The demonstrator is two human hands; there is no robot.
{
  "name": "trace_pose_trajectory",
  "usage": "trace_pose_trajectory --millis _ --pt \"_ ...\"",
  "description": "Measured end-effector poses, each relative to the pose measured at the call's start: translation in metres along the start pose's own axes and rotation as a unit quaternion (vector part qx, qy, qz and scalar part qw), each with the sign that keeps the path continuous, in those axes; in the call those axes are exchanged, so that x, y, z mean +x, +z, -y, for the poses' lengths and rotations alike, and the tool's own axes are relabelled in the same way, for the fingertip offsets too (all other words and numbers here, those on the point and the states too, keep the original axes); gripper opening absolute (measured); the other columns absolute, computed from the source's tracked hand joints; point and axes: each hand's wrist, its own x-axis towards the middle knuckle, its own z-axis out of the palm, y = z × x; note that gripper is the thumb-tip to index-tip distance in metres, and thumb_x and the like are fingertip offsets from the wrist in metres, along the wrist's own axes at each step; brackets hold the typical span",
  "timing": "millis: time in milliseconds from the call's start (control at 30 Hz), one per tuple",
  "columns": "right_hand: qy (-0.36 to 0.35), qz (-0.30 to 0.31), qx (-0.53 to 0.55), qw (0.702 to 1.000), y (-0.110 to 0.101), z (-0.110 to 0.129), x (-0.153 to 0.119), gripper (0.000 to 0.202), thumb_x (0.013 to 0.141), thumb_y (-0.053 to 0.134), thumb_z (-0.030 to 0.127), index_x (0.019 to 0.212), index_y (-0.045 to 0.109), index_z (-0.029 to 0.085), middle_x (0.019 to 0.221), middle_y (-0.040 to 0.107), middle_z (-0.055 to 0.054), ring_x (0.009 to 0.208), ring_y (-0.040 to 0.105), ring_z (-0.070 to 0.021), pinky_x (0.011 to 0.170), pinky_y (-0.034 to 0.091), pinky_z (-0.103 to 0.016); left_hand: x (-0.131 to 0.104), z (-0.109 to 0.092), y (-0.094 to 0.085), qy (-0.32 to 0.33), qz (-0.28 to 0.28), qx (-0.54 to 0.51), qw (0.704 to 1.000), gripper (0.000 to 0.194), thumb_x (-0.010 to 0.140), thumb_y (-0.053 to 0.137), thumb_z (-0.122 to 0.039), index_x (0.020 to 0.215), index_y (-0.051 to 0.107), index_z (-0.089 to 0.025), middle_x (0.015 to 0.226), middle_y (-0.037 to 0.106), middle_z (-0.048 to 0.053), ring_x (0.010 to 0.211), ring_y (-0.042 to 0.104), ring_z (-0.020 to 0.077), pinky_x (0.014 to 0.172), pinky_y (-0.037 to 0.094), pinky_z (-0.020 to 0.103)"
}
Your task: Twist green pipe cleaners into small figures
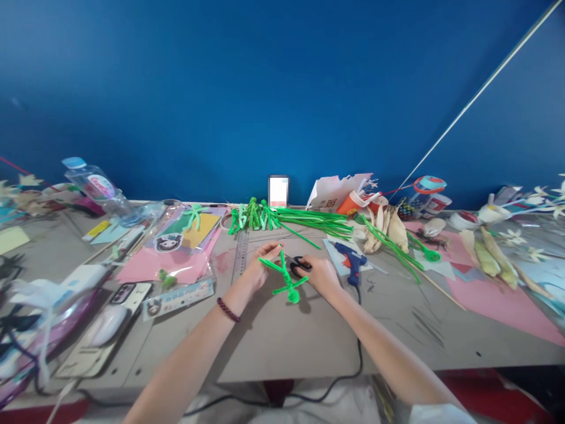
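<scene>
While a green doll (pixel 289 280) is pinched by the nearly closed left hand (pixel 259 266), left of the glue gun (pixel 353 260), scissors (pixel 304 264) are gripped by the curled right hand (pixel 324 274); green stems (pixel 315 222) are piled behind the glue gun.

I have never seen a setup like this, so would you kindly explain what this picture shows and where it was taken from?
There is no machine here, just a person's two bare hands. The single picture comes from a camera worn on that person's head, looking forward and down. The left hand holds a fuzzy green figure; the right hand holds black-handled scissors. On the grey table lie a blue glue gun, a ruler and a bundle of green stems, with a clear bottle toward the back on the left.
</scene>
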Motion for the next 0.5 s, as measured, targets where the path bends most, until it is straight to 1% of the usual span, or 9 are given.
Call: trace_pose_trajectory --millis 67,133,267,400,500 --pt "-0.027 0.006 -0.007 1.0 0.0 0.001 -0.002 0.017 0.076 0.061 0.033 0.088 0.069 0.024 0.087 0.071 -0.004 0.082 0.065 -0.0211 0.066 0.042 -0.024 0.0 0.0 0.0 0.014 0.0 0.006 1.0 0.03 0.053 0.084 -0.026 0.074 0.067 -0.013 0.065 0.064 0.0 0.052 0.057 0.0081 0.051 0.045 0.02" --pt "-0.055 0.005 -0.013 0.998 0.001 0.001 -0.003 0.017 0.078 0.059 0.032 0.088 0.07 0.023 0.089 0.07 -0.005 0.083 0.064 -0.0205 0.067 0.042 -0.024 -0.002 -0.001 0.001 0.022 0.0 0.011 1.0 0.03 0.054 0.083 -0.026 0.075 0.067 -0.014 0.065 0.064 -0.001 0.052 0.056 0.0076 0.052 0.045 0.02" --pt "-0.06 0.0 -0.022 0.998 0.005 0.002 -0.004 0.017 0.078 0.06 0.034 0.081 0.07 0.02 0.091 0.063 -0.006 0.071 0.06 -0.016 0.064 0.041 -0.025 -0.005 -0.005 0.003 0.02 0.01 0.028 0.999 0.029 0.055 0.082 -0.024 0.078 0.069 -0.013 0.066 0.065 0.0 0.053 0.055 0.0068 0.05 0.043 0.019" --pt "-0.04 0.007 0.011 0.999 0.009 0.001 0.0 0.009 0.073 0.064 0.028 0.077 0.065 0.019 0.073 0.058 -0.002 0.068 0.055 -0.0154 0.06 0.037 -0.024 -0.004 -0.005 0.002 0.013 0.038 0.02 0.999 0.032 0.055 0.082 -0.024 0.082 0.068 -0.012 0.067 0.065 0.001 0.055 0.057 0.0076 0.052 0.043 0.019" --pt "-0.026 0.005 0.043 0.999 0.011 -0.002 0.003 0.012 0.069 0.066 0.024 0.079 0.061 0.019 0.067 0.055 0.001 0.064 0.051 -0.0145 0.058 0.035 -0.023 -0.002 -0.003 0.0 0.009 0.056 -0.006 0.998 0.033 0.054 0.083 -0.023 0.079 0.064 -0.015 0.063 0.064 -0.001 0.051 0.056 0.0071 0.049 0.041 0.018"
